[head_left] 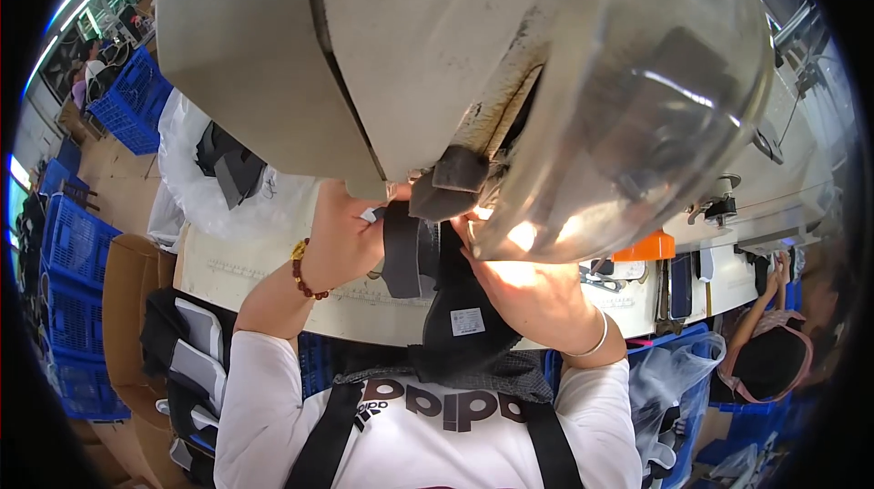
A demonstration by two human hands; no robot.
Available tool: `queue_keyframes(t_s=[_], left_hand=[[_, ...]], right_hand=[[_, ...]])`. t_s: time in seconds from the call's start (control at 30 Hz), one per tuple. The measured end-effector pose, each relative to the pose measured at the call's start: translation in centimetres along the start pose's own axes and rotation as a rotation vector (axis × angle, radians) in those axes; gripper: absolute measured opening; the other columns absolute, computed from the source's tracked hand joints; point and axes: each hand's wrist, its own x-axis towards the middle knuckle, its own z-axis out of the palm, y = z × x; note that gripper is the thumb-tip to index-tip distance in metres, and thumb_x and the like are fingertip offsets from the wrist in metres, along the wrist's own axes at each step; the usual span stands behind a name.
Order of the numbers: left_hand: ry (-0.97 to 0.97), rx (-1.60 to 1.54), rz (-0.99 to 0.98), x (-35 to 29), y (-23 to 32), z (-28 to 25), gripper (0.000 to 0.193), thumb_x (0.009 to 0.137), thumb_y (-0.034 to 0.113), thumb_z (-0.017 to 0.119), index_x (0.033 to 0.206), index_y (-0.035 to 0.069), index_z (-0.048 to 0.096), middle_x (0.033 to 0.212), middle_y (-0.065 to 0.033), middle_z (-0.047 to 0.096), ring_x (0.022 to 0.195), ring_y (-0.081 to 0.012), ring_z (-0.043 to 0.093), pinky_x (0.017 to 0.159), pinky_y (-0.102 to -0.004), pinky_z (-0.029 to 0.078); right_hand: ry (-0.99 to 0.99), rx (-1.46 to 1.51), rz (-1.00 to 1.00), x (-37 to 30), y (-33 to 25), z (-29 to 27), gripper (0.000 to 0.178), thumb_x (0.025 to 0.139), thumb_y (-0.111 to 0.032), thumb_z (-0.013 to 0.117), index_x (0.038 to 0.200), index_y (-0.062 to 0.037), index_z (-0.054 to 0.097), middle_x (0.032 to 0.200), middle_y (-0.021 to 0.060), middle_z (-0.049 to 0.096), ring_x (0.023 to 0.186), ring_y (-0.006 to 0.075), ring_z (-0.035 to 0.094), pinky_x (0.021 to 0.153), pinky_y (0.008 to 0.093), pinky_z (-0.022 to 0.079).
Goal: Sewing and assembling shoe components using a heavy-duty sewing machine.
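Fabric (466,287) between left hand (344,232), pinching flap (401,254), and right hand (530,298) at edge; right grip hidden, cannot tell

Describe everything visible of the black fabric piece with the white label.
The black fabric piece looks soft and matte, with a white label on its lower part. It drapes over the near edge of the white table; the machine hides its upper end. The right hand touches its right side; a grey strip shows along its left.
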Motion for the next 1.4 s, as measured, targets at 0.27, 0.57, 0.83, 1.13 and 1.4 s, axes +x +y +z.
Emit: queue_keyframes(t_s=[0.27, 0.57, 0.83, 1.13, 1.4], left_hand=[[0.042, -0.119, -0.040, 0.0, 0.7, 0.8, 0.016, 0.082, 0.006, 0.078, 0.098, 0.004, 0.079, 0.102, -0.0135, 0.077, 0.090, -0.0334, 0.073, 0.078, -0.0369, 0.055], [-0.037, -0.012, 0.008, -0.2, 0.3, 0.1, 0.025, 0.078, -0.010, 0.070, 0.101, 0.001, 0.075, 0.103, -0.0160, 0.074, 0.091, -0.0365, 0.072, 0.076, -0.0377, 0.056], [-0.152, 0.221, 0.231, 0.4, 1.1, -0.5, 0.041, 0.068, -0.013, 0.070, 0.105, 0.003, 0.074, 0.101, -0.0147, 0.072, 0.089, -0.0315, 0.071, 0.071, -0.0357, 0.057], [-0.282, 0.346, 0.331, 0.5, 0.8, -0.7, 0.037, 0.061, -0.002, 0.074, 0.096, 0.008, 0.071, 0.101, -0.0102, 0.069, 0.098, -0.0256, 0.068, 0.074, -0.0375, 0.055], [-0.186, 0.438, 0.425, 0.7, 1.7, 0.1, 0.029, 0.062, 0.000, 0.074, 0.089, 0.006, 0.067, 0.099, -0.0099, 0.068, 0.094, -0.0233, 0.067, 0.068, -0.0356, 0.054]], right_hand=[[-0.088, -0.026, -0.017, 0.3, 0.1, -1.1, 0.007, 0.084, -0.018, 0.073, 0.080, -0.0129, 0.071, 0.072, 0.0014, 0.060, 0.073, 0.0204, 0.063, 0.060, 0.0319, 0.047], [-0.133, -0.086, 0.010, 0.3, -0.1, -1.5, 0.006, 0.085, -0.019, 0.072, 0.084, -0.0139, 0.072, 0.080, 0.0011, 0.066, 0.080, 0.0204, 0.066, 0.067, 0.0321, 0.049], [-0.069, -0.052, -0.024, 0.8, 0.2, -1.8, 0.015, 0.081, -0.016, 0.072, 0.095, -0.0114, 0.073, 0.088, 0.0022, 0.068, 0.089, 0.0210, 0.066, 0.071, 0.0320, 0.052], [-0.111, -0.036, -0.019, 0.8, 0.5, -2.1, 0.010, 0.081, -0.013, 0.072, 0.091, -0.0094, 0.071, 0.077, 0.0032, 0.062, 0.080, 0.0220, 0.064, 0.063, 0.0326, 0.050], [-0.052, -0.078, -0.046, 0.2, 1.4, -1.4, 0.009, 0.075, -0.015, 0.075, 0.080, -0.0101, 0.070, 0.069, 0.0017, 0.057, 0.074, 0.0229, 0.062, 0.061, 0.0346, 0.049]])
